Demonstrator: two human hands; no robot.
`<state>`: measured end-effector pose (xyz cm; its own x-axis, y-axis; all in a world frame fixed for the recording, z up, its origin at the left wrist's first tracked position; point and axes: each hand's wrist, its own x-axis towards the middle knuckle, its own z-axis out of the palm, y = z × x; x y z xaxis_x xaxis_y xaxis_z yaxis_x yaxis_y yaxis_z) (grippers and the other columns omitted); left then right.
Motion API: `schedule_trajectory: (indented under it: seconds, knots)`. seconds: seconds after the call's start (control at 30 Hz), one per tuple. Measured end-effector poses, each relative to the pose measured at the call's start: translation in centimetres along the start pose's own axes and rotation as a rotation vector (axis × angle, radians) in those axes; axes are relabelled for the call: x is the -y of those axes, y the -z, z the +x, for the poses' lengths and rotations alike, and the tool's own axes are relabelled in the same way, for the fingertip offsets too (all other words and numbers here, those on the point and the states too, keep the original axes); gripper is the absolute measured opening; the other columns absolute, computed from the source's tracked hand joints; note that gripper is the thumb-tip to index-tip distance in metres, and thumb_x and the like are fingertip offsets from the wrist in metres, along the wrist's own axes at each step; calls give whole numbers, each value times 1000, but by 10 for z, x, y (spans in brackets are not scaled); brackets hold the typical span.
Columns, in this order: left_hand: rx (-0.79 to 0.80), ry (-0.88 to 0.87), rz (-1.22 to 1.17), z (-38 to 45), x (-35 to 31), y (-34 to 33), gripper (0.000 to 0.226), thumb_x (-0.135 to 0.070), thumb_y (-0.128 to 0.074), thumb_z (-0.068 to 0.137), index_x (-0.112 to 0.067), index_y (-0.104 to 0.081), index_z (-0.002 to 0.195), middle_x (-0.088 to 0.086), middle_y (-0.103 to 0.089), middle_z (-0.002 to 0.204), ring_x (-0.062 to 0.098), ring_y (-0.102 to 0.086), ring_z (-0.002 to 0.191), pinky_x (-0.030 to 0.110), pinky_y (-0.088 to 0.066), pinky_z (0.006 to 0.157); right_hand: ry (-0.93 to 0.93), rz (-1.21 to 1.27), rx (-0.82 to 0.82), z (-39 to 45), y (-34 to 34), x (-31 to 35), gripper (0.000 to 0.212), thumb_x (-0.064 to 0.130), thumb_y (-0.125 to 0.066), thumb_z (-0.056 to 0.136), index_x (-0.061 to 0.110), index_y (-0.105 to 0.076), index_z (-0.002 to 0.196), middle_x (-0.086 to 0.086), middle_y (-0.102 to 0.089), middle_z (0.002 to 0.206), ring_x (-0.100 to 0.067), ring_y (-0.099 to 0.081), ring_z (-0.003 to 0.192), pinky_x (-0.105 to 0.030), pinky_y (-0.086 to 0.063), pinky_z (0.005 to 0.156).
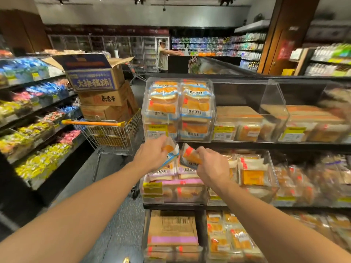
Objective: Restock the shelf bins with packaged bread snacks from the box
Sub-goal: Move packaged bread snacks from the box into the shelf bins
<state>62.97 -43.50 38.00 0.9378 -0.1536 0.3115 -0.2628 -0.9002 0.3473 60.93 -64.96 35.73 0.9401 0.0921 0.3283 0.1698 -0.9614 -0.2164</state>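
A shopping cart (112,133) (stacked with cardboard cartons (100,88)) stands beside candy shelves (34,118).

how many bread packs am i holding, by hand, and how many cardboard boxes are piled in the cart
Bread pack in left hand: 1
Bread pack in right hand: 1
Cardboard boxes showing in the cart: 3
Total: 5

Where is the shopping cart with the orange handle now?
In the head view, the shopping cart stands left of the shelf bins, loaded with stacked cardboard boxes.
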Motion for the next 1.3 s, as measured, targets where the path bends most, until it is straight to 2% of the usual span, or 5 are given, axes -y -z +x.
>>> schedule_trajectory:
  seconds: [0.4, 0.57, 0.7, 1.03, 1.3]
  knots:
    - [243, 112, -3, -86, 39, -146, 27, -19, -52, 91, -15, -56, 117, 15, -66, 104, 38, -61, 99, 42, -48, 74, 48, 50, 268, -82, -125, -41, 44, 14, -62, 80, 24, -57, 123, 0, -67, 111, -31, -65, 98, -33, -45, 65]
    - [310, 126, -3, -125, 57, -195, 32, -13, -50, 92, -28, -54, 120, 5, -61, 99, 36, -60, 93, 42, -48, 72, 46, 35, 373, -109, -177, -60, 35, 12, -57, 82, 24, -56, 115, -1, -67, 104, -30, -64, 94, -39, -53, 73]
    - [349, 142, 101, -138, 73, -224, 44, -10, -59, 86, -39, -54, 120, 0, -62, 111, 35, -64, 95, 40, -47, 74, 48, -40, 343, -114, -210, -63, 37, 9, -57, 86, 27, -58, 118, 2, -70, 108, -27, -55, 103, -39, -37, 83]
    - [181, 101, 324, -139, 120, -322, 33, -8, -75, 68, -23, -68, 97, -5, -74, 94, 27, -53, 96, 37, -27, 74, 94, -198, 204, -109, -319, -64, 36, 4, -75, 71, 23, -67, 99, 3, -72, 90, -28, -52, 95, -40, -28, 76]
    - [55, 207, 267, -150, 139, -396, 27, -9, -66, 83, -28, -64, 101, -9, -68, 109, 34, -66, 63, 33, -45, 47, -78, -104, 139, -121, -387, -70, 41, 0, -68, 77, 27, -71, 107, 4, -70, 101, -33, -65, 68, -25, -34, 48]
